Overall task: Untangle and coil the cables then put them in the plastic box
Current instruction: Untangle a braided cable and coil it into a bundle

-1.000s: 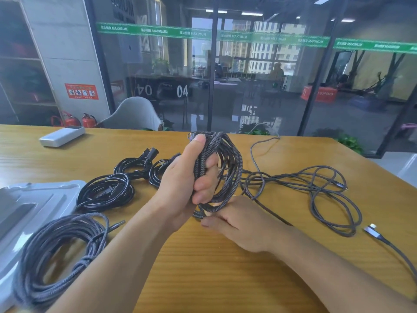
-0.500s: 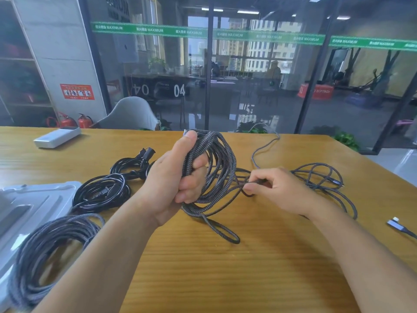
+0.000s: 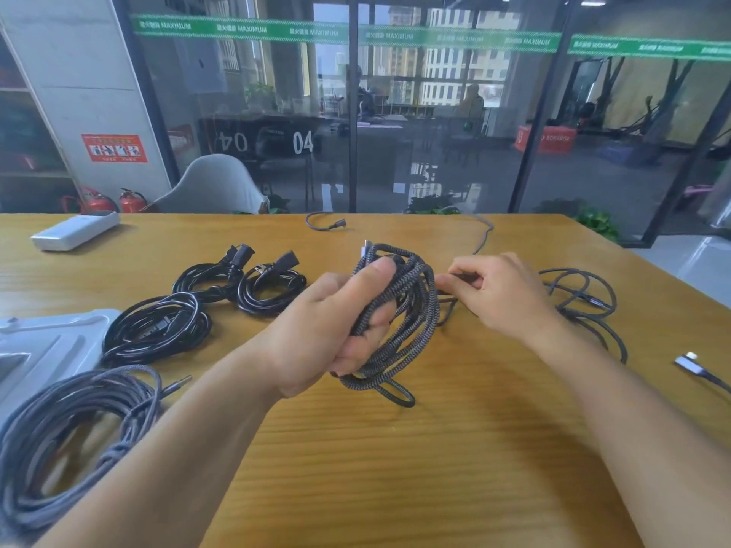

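At the centre of the frame the left hand (image 3: 336,334) gripped the braided cable coil (image 3: 399,310), thumb pressed over its top loops. Just right of it, the right hand (image 3: 502,294) pinched the loose strand (image 3: 447,306) leading to the tangle (image 3: 585,306) at right. The next loop would likely sit best if fed with even tension and matched to the held ones. The plastic box (image 3: 47,342) lay at the left edge.

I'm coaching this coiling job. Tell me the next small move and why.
Probably draw the strand pinched by the right hand toward the braided coil held in the left hand and lay on another loop: a loose tangle of the same cable lies uncoiled on the table behind that hand.
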A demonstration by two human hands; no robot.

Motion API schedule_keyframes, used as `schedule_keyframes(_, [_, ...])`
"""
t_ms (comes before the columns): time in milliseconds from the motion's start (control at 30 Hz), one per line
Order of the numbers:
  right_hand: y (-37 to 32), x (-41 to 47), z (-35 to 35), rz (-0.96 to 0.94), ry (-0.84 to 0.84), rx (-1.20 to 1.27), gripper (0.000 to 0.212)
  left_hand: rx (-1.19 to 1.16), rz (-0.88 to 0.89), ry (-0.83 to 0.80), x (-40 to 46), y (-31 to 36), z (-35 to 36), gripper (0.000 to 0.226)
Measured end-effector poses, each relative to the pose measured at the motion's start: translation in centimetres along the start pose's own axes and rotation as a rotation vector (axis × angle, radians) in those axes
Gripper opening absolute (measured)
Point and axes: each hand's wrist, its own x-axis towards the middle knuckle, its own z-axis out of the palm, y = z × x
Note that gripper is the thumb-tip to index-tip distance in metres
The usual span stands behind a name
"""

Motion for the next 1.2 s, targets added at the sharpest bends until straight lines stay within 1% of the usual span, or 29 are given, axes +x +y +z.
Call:
schedule_keyframes(100, [-0.8,-0.1,0.3,0.066,0.059,-0.057,0.065,0.086,-0.009,0.012,0.0,-0.3,-0.3,0.050])
schedule_keyframes(200, [-1.4,-0.1,-0.4,0.117,0.178,-0.109,0.075,0.241,-0.013,0.027,0.1,-0.7,-0.1,0.060])
schedule_keyframes(267, [-2.1,0.0,-0.9,0.124,0.228,-0.139,0.076,0.299,0.034,0.016,0.3,-1.1,0.0,0.067])
schedule_keyframes(333, [-2.8,0.0,-1.1,0.115,0.252,-0.139,0.076,0.368,0.074,0.022,0.5,-1.4,0.2,0.064])
schedule_keyframes(400, [-3.6,-0.2,-1.2,0.103,0.264,-0.083,0.070,0.441,0.077,0.053,0.6,-1.6,0.3,0.063])
schedule_keyframes(467, [-4.4,-0.4,-1.3,0.109,0.238,0.030,0.058,0.482,0.060,0.094,0.7,-1.7,0.5,0.062])
schedule_keyframes(567, [-5.3,-0.6,-1.1,0.134,0.134,0.205,0.044,0.570,0.015,0.188,1.2,-2.5,0.3,0.058])
schedule_keyframes(700, [-7.2,-1.3,-1.1,0.110,-0.019,0.315,0.044,0.736,-0.040,0.298,1.8,-3.8,0.0,0.062])
schedule_keyframes(767, [-7.9,-1.7,-0.8,0.085,-0.076,0.334,0.036,0.796,-0.050,0.360,1.9,-4.2,0.0,0.066])
schedule_keyframes(833, [-8.1,-1.9,-0.5,0.071,-0.114,0.343,0.026,0.808,-0.045,0.418,2.2,-4.7,-0.2,0.070])
schedule_keyframes(967, [-8.2,-2.0,-0.5,0.050,-0.103,0.291,0.026,0.782,-0.012,0.517,2.4,-5.3,-0.3,0.067])
schedule_keyframes(1033, [-8.2,-2.0,-0.7,0.029,-0.082,0.194,0.022,0.745,0.002,0.571,2.6,-5.4,-0.7,0.069])
schedule_keyframes(1067, [-8.0,-2.0,-0.8,0.011,-0.072,0.103,0.024,0.715,0.007,0.591,2.7,-5.4,-1.0,0.069])
schedule_keyframes(1133, [-7.5,-1.8,-0.8,-0.042,-0.036,-0.109,0.034,0.615,0.022,0.634,2.8,-5.4,-1.5,0.066])
schedule_keyframes(1167, [-7.4,-1.7,-0.8,-0.076,-0.008,-0.157,0.037,0.563,0.031,0.655,2.8,-5.3,-1.7,0.064])
schedule_keyframes(1200, [-7.4,-1.7,-0.8,-0.111,0.013,-0.155,0.039,0.520,0.035,0.665,2.8,-5.2,-1.8,0.064])
